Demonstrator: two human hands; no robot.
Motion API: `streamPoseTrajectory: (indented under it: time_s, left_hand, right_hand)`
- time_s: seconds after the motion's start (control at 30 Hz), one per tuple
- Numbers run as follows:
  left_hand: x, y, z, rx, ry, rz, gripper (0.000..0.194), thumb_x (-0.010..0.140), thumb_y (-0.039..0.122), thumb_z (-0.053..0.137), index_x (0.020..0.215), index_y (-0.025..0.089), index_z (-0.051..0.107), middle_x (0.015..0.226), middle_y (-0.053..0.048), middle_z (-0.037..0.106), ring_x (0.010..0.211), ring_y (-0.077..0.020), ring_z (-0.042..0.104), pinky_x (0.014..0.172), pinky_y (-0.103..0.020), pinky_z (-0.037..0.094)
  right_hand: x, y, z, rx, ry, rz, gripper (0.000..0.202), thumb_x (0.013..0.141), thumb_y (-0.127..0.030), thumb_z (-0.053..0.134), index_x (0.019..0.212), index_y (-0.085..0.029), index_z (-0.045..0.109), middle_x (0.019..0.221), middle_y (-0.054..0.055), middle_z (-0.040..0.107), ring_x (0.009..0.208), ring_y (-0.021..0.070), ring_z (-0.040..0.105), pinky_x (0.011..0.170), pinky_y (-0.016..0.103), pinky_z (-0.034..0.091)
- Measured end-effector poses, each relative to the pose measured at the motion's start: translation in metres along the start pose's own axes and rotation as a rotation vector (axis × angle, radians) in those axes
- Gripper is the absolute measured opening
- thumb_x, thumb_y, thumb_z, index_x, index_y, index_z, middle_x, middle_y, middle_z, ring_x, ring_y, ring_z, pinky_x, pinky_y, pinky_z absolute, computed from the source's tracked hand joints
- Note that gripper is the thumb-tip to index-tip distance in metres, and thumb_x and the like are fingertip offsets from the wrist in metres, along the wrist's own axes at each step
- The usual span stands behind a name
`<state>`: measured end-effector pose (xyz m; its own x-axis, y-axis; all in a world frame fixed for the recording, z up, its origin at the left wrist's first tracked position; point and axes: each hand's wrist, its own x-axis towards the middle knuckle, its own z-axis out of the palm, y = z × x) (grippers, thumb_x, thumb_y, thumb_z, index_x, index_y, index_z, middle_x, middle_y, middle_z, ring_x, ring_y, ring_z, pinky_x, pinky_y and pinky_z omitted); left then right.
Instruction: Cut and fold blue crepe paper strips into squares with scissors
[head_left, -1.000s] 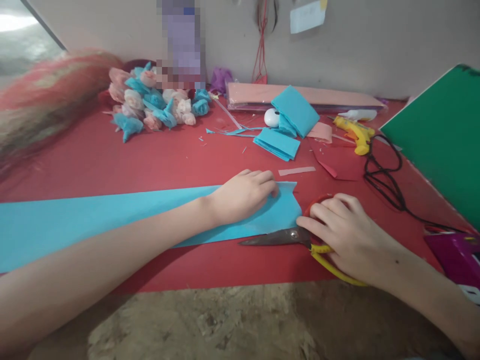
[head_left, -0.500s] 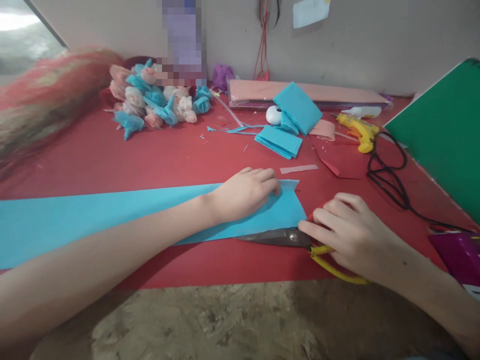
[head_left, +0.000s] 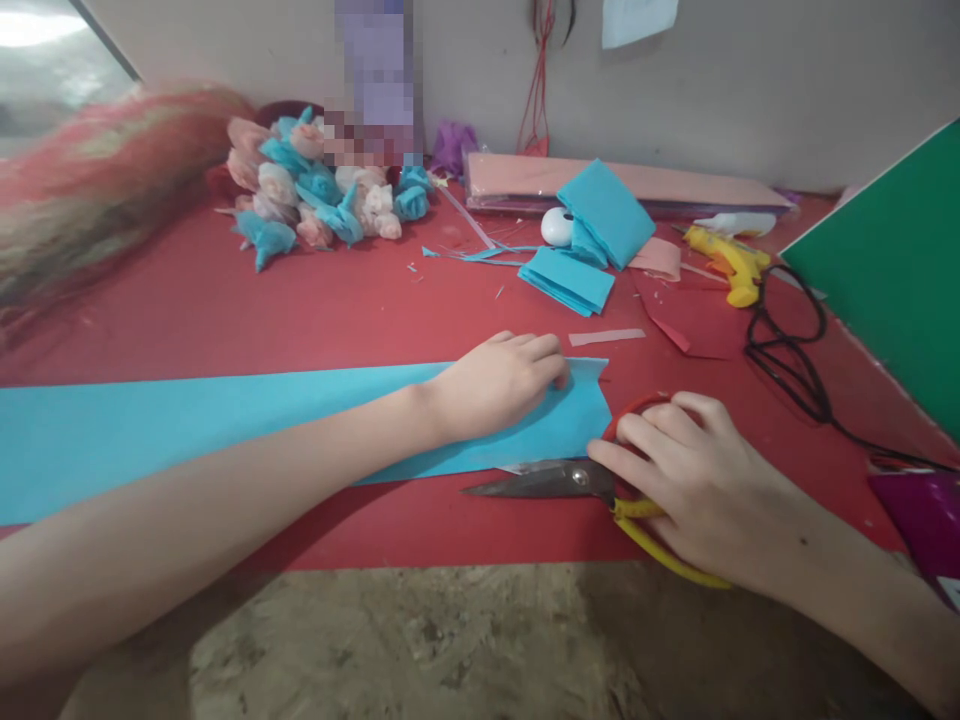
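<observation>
A long strip of blue paper (head_left: 225,420), likely crepe, lies across the red tabletop, its right end cut to a notched edge. My left hand (head_left: 502,387) rests on it near that end, fingers curled down and pressing it to the table. My right hand (head_left: 697,470) grips scissors (head_left: 555,480) that have one red and one yellow handle. Their blades point left along the paper's near edge, slightly apart. The upper blade lies at the paper's edge, and the lower one shows over the red table. Part of the handles is hidden behind my fingers.
Folded blue paper pieces (head_left: 566,282) and a white case (head_left: 556,227) lie beyond my left hand. A yellow glue gun (head_left: 731,265) with a black cord sits at the right by a green board (head_left: 892,270). Paper flowers (head_left: 322,190) are heaped at the back left.
The scissor blades have parted a little, and more of the red handle shows as it swings away from the yellow one. My left hand stays on the paper. The whole view has shifted slightly.
</observation>
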<state>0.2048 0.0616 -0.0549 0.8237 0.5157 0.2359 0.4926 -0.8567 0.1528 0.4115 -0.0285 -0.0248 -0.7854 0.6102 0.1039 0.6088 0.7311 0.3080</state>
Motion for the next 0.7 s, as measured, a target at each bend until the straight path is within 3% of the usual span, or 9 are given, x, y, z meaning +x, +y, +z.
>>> streamPoseTrajectory:
  time_s: [0.27,0.5,0.7]
  left_hand:
    - [-0.0006,-0.0013,0.002,-0.007,0.019,0.014,0.021,0.09,0.012,0.04,0.098,0.015,0.06,0.097,-0.007,0.06,0.083,-0.0194,0.059,0.072,-0.031,0.043]
    - [-0.0009,-0.0003,0.0009,-0.01,0.02,0.014,0.022,0.09,0.012,0.039,0.098,0.016,0.06,0.097,-0.007,0.06,0.083,-0.0188,0.059,0.071,-0.031,0.042]
    - [-0.0003,0.0005,0.0005,-0.021,0.006,0.002,0.021,0.091,0.013,0.04,0.098,0.015,0.06,0.097,-0.007,0.06,0.083,-0.0193,0.06,0.072,-0.031,0.042]
  right_hand:
    - [0.0066,0.0006,0.0044,0.026,0.06,-0.03,0.028,0.07,-0.01,0.046,0.09,-0.017,0.064,0.074,0.007,0.056,0.073,0.024,0.042,0.078,0.04,0.031]
    - [0.0077,0.0043,-0.001,0.043,0.128,-0.114,0.031,0.079,-0.005,0.038,0.088,-0.017,0.065,0.064,0.004,0.054,0.066,0.0211,0.039,0.076,0.036,0.031]
    - [0.0078,0.0037,0.0014,0.068,0.139,-0.129,0.034,0.075,-0.004,0.039,0.091,-0.017,0.066,0.065,0.004,0.057,0.068,0.0203,0.041,0.078,0.035,0.031]
